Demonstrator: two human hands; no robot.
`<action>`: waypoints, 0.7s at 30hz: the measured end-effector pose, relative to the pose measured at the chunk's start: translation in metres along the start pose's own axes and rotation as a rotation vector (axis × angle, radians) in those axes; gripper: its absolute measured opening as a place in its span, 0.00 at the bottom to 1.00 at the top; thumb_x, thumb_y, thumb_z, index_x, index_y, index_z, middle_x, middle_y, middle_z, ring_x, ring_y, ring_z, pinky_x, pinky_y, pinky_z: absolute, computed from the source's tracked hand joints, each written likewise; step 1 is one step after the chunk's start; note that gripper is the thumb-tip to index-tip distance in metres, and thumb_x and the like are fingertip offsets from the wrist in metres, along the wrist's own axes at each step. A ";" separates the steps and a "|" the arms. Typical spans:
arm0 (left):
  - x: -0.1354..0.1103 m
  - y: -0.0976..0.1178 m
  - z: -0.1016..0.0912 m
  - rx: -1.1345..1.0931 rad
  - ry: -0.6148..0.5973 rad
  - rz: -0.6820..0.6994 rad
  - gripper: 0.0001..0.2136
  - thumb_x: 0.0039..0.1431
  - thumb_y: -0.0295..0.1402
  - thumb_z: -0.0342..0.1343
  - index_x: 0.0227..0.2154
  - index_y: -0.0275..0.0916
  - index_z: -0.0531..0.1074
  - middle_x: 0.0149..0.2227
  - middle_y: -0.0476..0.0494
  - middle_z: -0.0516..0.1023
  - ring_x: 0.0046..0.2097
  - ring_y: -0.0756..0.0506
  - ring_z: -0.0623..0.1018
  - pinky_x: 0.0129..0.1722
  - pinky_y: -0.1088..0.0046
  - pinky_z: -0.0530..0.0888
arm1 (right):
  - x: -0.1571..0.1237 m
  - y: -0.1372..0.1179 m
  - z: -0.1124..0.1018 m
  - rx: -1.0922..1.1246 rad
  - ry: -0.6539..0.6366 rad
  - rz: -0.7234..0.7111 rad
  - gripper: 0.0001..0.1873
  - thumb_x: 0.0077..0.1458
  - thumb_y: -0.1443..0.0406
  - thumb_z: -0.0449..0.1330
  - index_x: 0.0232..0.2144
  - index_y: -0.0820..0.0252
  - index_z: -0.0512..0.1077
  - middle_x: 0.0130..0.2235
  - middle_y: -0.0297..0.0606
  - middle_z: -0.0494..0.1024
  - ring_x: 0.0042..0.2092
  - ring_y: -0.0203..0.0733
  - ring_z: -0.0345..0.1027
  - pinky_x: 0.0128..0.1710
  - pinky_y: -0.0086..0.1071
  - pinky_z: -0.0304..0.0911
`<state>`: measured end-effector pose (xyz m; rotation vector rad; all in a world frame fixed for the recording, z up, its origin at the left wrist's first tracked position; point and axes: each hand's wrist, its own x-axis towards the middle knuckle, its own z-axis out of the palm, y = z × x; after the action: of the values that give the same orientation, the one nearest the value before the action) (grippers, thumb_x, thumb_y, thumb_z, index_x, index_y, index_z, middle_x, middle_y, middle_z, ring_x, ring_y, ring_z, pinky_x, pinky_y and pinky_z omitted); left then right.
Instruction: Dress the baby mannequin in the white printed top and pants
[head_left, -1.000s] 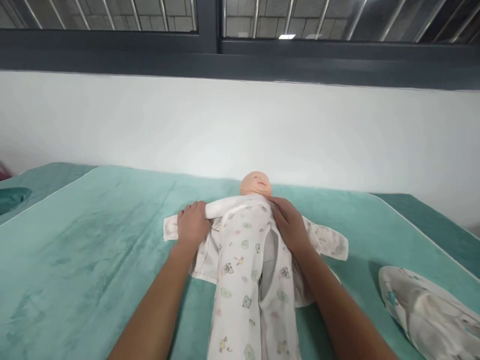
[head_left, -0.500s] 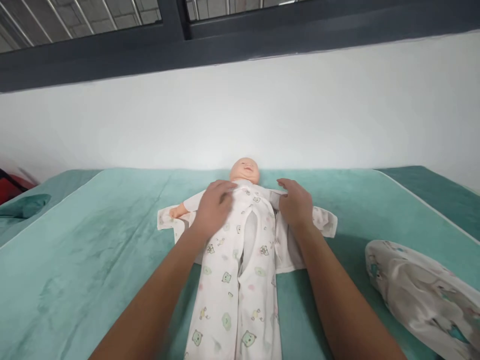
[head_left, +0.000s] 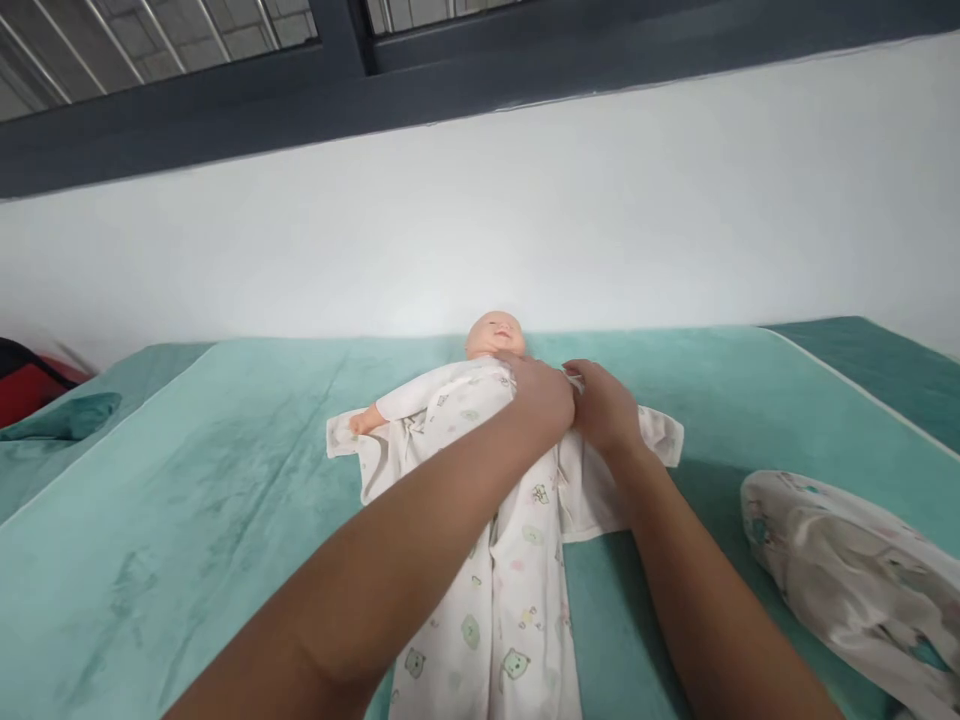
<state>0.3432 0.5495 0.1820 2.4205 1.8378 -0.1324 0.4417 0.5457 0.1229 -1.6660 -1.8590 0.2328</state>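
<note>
Left hand (head_left: 544, 395), right hand (head_left: 604, 410) touching; fingers curled on romper (head_left: 525, 590).

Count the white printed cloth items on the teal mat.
2: a white animal-print baby romper on the plastic baby doll, and a crumpled white printed cloth bundle at the right edge. More may be hidden.

A single head-worn camera looks forward and down, close over the doll (head_left: 495, 335), toward the white wall (head_left: 480, 220).
</note>
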 end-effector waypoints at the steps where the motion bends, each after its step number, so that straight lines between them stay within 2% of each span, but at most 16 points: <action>1: -0.003 0.000 0.000 0.046 -0.001 -0.013 0.29 0.44 0.28 0.63 0.53 0.34 0.70 0.58 0.22 0.68 0.63 0.18 0.58 0.56 0.27 0.40 | 0.000 0.001 0.000 0.018 0.027 0.014 0.19 0.53 0.68 0.51 0.48 0.56 0.70 0.50 0.42 0.77 0.49 0.49 0.71 0.47 0.39 0.62; 4: -0.013 -0.012 -0.009 0.114 -0.004 -0.016 0.25 0.49 0.31 0.61 0.53 0.37 0.69 0.56 0.26 0.71 0.60 0.23 0.64 0.56 0.31 0.51 | -0.001 0.003 0.000 0.083 0.102 0.069 0.21 0.50 0.69 0.51 0.46 0.56 0.72 0.49 0.41 0.77 0.48 0.49 0.71 0.46 0.41 0.63; 7: -0.022 -0.034 -0.027 0.091 0.003 -0.030 0.20 0.50 0.28 0.58 0.49 0.37 0.71 0.50 0.29 0.75 0.55 0.27 0.71 0.51 0.39 0.62 | -0.001 0.003 -0.004 0.185 0.156 0.102 0.21 0.47 0.69 0.51 0.44 0.56 0.73 0.47 0.40 0.79 0.46 0.49 0.72 0.46 0.42 0.65; 9: -0.027 -0.049 -0.037 0.082 0.009 -0.052 0.19 0.50 0.26 0.57 0.47 0.37 0.71 0.46 0.31 0.76 0.52 0.30 0.74 0.49 0.44 0.67 | -0.001 0.003 -0.007 0.274 0.167 0.128 0.22 0.44 0.69 0.52 0.42 0.57 0.74 0.45 0.40 0.79 0.43 0.48 0.73 0.45 0.42 0.66; 13: -0.038 -0.075 -0.052 0.063 0.033 -0.086 0.17 0.52 0.26 0.54 0.46 0.37 0.70 0.42 0.33 0.77 0.47 0.33 0.77 0.43 0.55 0.71 | 0.000 0.003 -0.013 0.501 0.142 0.252 0.21 0.38 0.67 0.53 0.37 0.59 0.76 0.40 0.41 0.81 0.37 0.45 0.74 0.37 0.37 0.68; 16: -0.045 -0.090 -0.058 0.055 0.052 -0.110 0.16 0.53 0.26 0.53 0.46 0.37 0.69 0.40 0.35 0.78 0.41 0.36 0.79 0.38 0.60 0.72 | 0.000 0.007 -0.013 0.643 0.139 0.304 0.19 0.36 0.68 0.55 0.34 0.60 0.76 0.38 0.42 0.81 0.37 0.45 0.74 0.34 0.35 0.68; 19: -0.049 -0.096 -0.062 0.050 0.067 -0.115 0.17 0.54 0.26 0.51 0.47 0.37 0.68 0.39 0.35 0.78 0.39 0.37 0.79 0.37 0.62 0.72 | 0.002 0.013 -0.008 0.749 0.143 0.314 0.16 0.35 0.69 0.57 0.32 0.60 0.75 0.37 0.43 0.81 0.37 0.45 0.75 0.34 0.36 0.69; 21: -0.049 -0.092 -0.061 0.047 0.076 -0.103 0.17 0.54 0.26 0.51 0.48 0.37 0.68 0.41 0.34 0.77 0.42 0.37 0.78 0.38 0.62 0.72 | 0.003 0.017 -0.005 0.797 0.190 0.275 0.14 0.37 0.68 0.59 0.32 0.61 0.75 0.36 0.45 0.81 0.37 0.47 0.75 0.34 0.38 0.69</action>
<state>0.2423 0.5352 0.2466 2.3938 2.0147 -0.0932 0.4590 0.5503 0.1187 -1.2964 -1.1516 0.7848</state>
